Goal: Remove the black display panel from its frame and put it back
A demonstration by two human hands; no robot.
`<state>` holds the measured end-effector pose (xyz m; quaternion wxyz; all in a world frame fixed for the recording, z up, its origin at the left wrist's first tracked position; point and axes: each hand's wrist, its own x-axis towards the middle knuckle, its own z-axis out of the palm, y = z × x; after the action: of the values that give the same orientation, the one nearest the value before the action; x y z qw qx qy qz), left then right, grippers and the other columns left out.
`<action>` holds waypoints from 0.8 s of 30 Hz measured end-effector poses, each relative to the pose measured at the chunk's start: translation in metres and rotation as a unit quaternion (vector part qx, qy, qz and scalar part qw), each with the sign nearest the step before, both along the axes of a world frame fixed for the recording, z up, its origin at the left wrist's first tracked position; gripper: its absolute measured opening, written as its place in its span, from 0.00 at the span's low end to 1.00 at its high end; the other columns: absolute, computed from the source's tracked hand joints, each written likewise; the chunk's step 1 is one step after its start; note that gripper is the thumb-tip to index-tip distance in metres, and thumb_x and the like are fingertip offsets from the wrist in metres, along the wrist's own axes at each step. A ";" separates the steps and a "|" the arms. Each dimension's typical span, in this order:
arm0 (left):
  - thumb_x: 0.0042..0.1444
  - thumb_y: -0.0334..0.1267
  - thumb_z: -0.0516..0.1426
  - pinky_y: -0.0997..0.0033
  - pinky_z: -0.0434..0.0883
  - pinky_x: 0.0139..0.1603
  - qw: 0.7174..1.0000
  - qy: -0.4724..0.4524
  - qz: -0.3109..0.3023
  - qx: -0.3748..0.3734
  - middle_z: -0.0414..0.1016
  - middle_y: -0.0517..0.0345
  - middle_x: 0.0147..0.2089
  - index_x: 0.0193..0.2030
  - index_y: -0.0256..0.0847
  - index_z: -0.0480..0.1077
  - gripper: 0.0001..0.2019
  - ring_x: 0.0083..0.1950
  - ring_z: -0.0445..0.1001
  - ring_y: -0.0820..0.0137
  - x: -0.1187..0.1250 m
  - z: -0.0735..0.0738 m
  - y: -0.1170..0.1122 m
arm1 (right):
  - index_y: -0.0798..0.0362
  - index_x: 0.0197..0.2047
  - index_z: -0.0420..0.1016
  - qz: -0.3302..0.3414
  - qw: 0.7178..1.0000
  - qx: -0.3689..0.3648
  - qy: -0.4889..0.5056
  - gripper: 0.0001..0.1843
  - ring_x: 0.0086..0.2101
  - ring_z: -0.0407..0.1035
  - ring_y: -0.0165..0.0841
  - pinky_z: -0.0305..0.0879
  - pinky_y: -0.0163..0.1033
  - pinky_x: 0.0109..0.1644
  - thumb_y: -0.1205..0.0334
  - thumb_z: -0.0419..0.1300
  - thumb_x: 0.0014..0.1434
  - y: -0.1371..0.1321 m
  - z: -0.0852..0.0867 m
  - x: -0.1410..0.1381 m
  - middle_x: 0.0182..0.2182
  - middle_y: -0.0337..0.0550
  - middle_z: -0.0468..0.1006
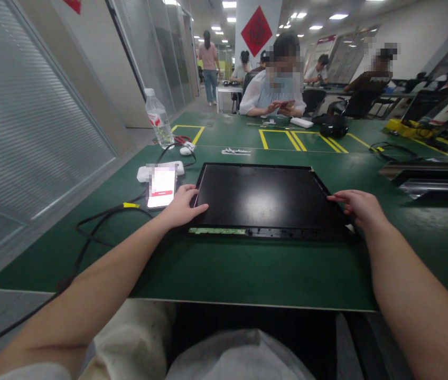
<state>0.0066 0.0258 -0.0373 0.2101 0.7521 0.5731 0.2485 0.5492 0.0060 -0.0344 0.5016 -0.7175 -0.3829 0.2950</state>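
Note:
A flat black display panel (266,198) lies on the green table mat (227,269) in front of me, with a green circuit strip (216,231) along its near edge. My left hand (182,207) rests on the panel's near left corner, fingers curled over its edge. My right hand (356,207) grips the panel's right edge, fingers bent onto the top face.
A phone (162,187) lies left of the panel on a white box (143,172), with black cables (101,221) trailing off. A water bottle (159,119) stands farther back. Metal frames (430,179) lie at right. Several people sit at the far tables.

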 end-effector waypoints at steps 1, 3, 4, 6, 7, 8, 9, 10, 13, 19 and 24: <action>0.55 0.61 0.68 0.41 0.61 0.83 1.000 0.001 0.000 -0.001 0.68 0.35 0.73 0.59 0.38 0.79 0.33 0.78 0.66 0.36 0.000 0.000 0.000 | 0.49 0.31 0.80 -0.012 1.000 -0.007 0.012 0.05 0.19 0.58 0.27 0.56 0.36 0.20 0.62 0.71 0.54 0.000 0.002 -0.002 0.37 0.53 0.89; 0.55 0.61 0.67 0.41 0.61 0.83 1.000 0.002 0.000 -0.002 0.67 0.33 0.73 0.59 0.36 0.79 0.34 0.79 0.66 0.36 0.001 0.001 0.000 | 0.49 0.30 0.80 -0.019 0.999 -0.017 0.027 0.04 0.19 0.57 0.26 0.55 0.36 0.20 0.64 0.70 0.54 -0.001 0.005 -0.005 0.37 0.53 0.90; 0.55 0.61 0.67 0.41 0.61 0.83 1.000 0.002 0.000 -0.002 0.67 0.32 0.73 0.59 0.35 0.79 0.34 0.79 0.66 0.35 0.001 0.001 0.000 | 0.49 0.29 0.80 -0.021 0.999 -0.021 0.033 0.03 0.19 0.56 0.26 0.55 0.36 0.20 0.66 0.69 0.54 -0.001 0.007 -0.006 0.37 0.53 0.90; 0.54 0.61 0.67 0.39 0.61 0.83 1.000 0.004 0.001 -0.002 0.68 0.32 0.73 0.58 0.36 0.79 0.33 0.79 0.66 0.34 0.001 0.002 -0.001 | 0.49 0.29 0.80 -0.020 0.999 -0.027 0.039 0.04 0.20 0.56 0.27 0.55 0.36 0.20 0.67 0.68 0.53 -0.001 0.008 -0.007 0.37 0.52 0.90; 0.54 0.61 0.67 0.38 0.61 0.83 1.000 0.005 0.001 -0.002 0.68 0.33 0.73 0.58 0.37 0.79 0.33 0.79 0.66 0.34 0.001 0.002 -0.001 | 0.49 0.29 0.80 -0.019 0.999 -0.029 0.041 0.04 0.20 0.57 0.27 0.56 0.37 0.20 0.67 0.68 0.53 -0.001 0.009 -0.007 0.37 0.52 0.90; 0.55 0.61 0.67 0.38 0.61 0.83 1.000 0.007 0.000 -0.002 0.68 0.33 0.73 0.58 0.38 0.79 0.33 0.79 0.65 0.34 0.001 0.002 -0.001 | 0.48 0.29 0.80 -0.018 0.999 -0.030 0.042 0.04 0.20 0.57 0.27 0.56 0.37 0.20 0.67 0.68 0.53 -0.001 0.009 -0.007 0.37 0.51 0.90; 0.55 0.61 0.67 0.38 0.61 0.83 1.000 0.009 0.000 -0.002 0.68 0.34 0.73 0.58 0.38 0.79 0.32 0.79 0.65 0.34 0.001 0.002 -0.001 | 0.48 0.28 0.80 -0.017 0.998 -0.032 0.042 0.04 0.20 0.57 0.28 0.56 0.37 0.20 0.67 0.68 0.53 -0.001 0.009 -0.007 0.37 0.51 0.90; 0.55 0.61 0.67 0.38 0.61 0.83 1.000 0.011 0.000 -0.002 0.68 0.33 0.73 0.59 0.38 0.79 0.33 0.79 0.65 0.34 0.001 0.002 -0.001 | 0.48 0.29 0.80 -0.015 0.998 -0.034 0.042 0.04 0.20 0.57 0.28 0.56 0.37 0.20 0.67 0.68 0.53 0.000 0.009 -0.007 0.37 0.51 0.90; 0.56 0.60 0.66 0.38 0.61 0.83 1.000 0.017 -0.001 -0.001 0.67 0.32 0.74 0.60 0.36 0.78 0.33 0.79 0.65 0.34 0.001 0.002 -0.002 | 0.49 0.29 0.81 -0.015 0.999 -0.033 0.039 0.03 0.20 0.57 0.27 0.56 0.36 0.21 0.66 0.68 0.54 -0.001 0.008 -0.007 0.37 0.52 0.90; 0.57 0.57 0.66 0.39 0.59 0.84 0.999 0.032 -0.009 0.003 0.66 0.34 0.77 0.72 0.37 0.71 0.40 0.81 0.64 0.38 0.003 0.004 -0.006 | 0.49 0.29 0.80 -0.003 0.999 -0.028 0.026 0.03 0.21 0.60 0.29 0.55 0.36 0.21 0.64 0.69 0.53 0.002 0.005 -0.004 0.37 0.52 0.90; 0.59 0.59 0.64 0.37 0.61 0.83 0.999 0.050 -0.018 0.000 0.64 0.31 0.79 0.76 0.35 0.69 0.43 0.80 0.65 0.38 0.003 0.010 -0.012 | 0.48 0.29 0.80 0.021 1.000 0.000 -0.013 0.04 0.20 0.60 0.29 0.56 0.36 0.21 0.60 0.70 0.52 0.004 -0.001 0.002 0.37 0.54 0.89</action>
<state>0.0094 0.0138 -0.0269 0.1858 0.7734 0.5696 0.2069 0.5511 0.0095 -0.0358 0.4903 -0.7128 -0.4044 0.2965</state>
